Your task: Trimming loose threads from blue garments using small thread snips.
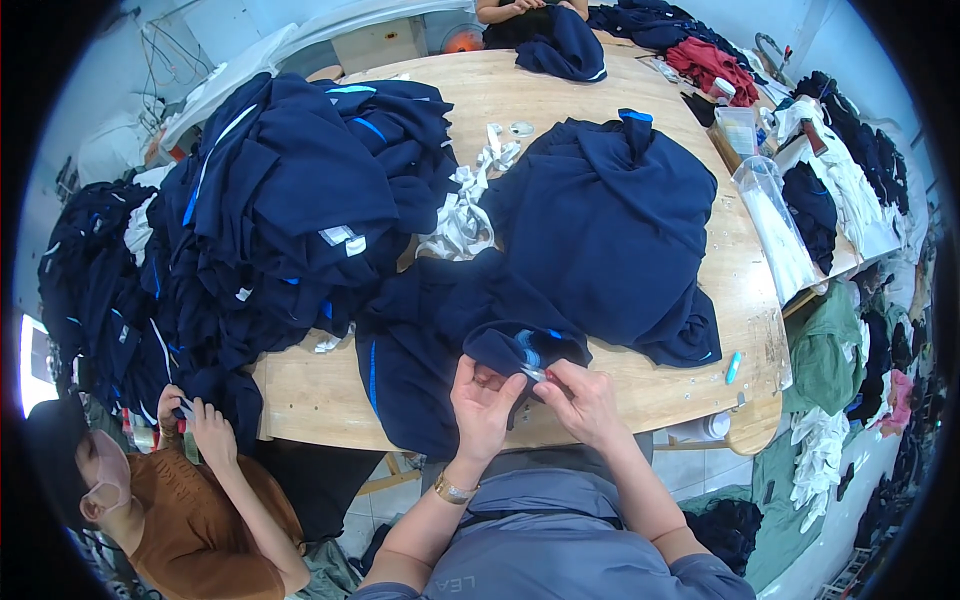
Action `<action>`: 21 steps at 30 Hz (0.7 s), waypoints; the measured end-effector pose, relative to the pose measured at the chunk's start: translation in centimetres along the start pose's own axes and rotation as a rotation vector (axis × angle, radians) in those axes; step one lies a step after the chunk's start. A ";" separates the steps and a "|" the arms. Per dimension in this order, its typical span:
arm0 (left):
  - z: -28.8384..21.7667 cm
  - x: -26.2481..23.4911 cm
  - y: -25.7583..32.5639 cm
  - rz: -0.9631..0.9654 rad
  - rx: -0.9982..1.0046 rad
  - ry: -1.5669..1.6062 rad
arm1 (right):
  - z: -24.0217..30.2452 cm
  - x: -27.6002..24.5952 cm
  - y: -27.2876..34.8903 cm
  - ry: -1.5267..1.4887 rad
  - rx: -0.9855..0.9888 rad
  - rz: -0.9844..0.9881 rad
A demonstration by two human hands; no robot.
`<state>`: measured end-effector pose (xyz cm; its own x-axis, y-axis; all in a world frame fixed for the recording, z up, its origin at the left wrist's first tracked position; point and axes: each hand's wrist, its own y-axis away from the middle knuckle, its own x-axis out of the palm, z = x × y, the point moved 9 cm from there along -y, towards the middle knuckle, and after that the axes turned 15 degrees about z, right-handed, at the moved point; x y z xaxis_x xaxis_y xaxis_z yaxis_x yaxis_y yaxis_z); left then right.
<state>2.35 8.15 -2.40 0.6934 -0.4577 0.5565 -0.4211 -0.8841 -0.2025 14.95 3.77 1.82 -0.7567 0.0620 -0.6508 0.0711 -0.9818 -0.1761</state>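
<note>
A navy garment (430,330) with bright blue trim lies at the near edge of the table in front of me. My left hand (482,408) is closed on a folded-up part of it, thumb pressed to the cloth. In my right hand (583,402), pinched between thumb and fingers, is a small tool (535,374) with a pale shiny end and a bit of red; its exact kind is too small to tell. Its end meets the cloth beside my left thumb, next to a lighter blue patch (527,348).
Navy garments form a tall pile (290,170) at left and a smooth heap (610,230) at right. White strips (463,215) lie between them. A turquoise marker-like stick (734,367) rests near the right edge. One co-worker (200,510) handles cloth at left; another (530,12) works across the table.
</note>
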 end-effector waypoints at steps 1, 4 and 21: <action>0.0 0.1 0.0 0.005 -0.001 -0.011 | 0.0 0.0 0.0 -0.004 -0.006 -0.003; -0.4 0.3 0.0 0.033 0.016 -0.080 | 0.0 0.0 -0.1 0.002 -0.017 -0.010; -0.8 0.7 -0.1 0.076 0.024 -0.152 | 0.2 -0.1 -0.2 -0.041 0.002 0.029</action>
<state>2.45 8.00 -1.35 0.7413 -0.5310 0.4105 -0.4634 -0.8473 -0.2593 14.92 3.96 2.07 -0.7801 0.0262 -0.6252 0.0924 -0.9834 -0.1564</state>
